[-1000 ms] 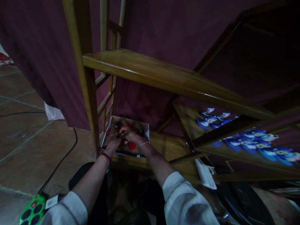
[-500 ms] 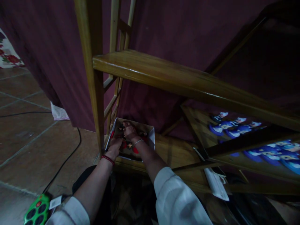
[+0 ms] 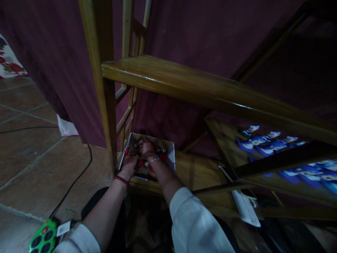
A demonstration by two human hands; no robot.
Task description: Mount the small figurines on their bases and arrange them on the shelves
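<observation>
A shallow cardboard box (image 3: pixel 170 154) with white outer sides stands on the low wooden shelf. Inside lie several small figurines (image 3: pixel 146 164) with dark hair and red parts. My left hand (image 3: pixel 130 163), with a red bead bracelet at the wrist, reaches into the left half of the box. Its fingers are closed beside the figurines, and what they hold is hidden. Deeper in the box, my right hand (image 3: pixel 147 149), wearing a silver bracelet, has its fingers closed at a small dark-haired figurine (image 3: pixel 137 144) near the back wall.
A wooden rack's upper board (image 3: pixel 168 77) crosses above my hands, with a post (image 3: pixel 105 116) at the left. Blue and white figurines (image 3: pixel 279 144) stand on a shelf at the right. A green power strip (image 3: pixel 43 237) and black cable lie on the tiled floor.
My right hand has shifted slightly within the box, its fingers staying near the back figurine. My left hand stays almost in place. The camera view has moved a little.
</observation>
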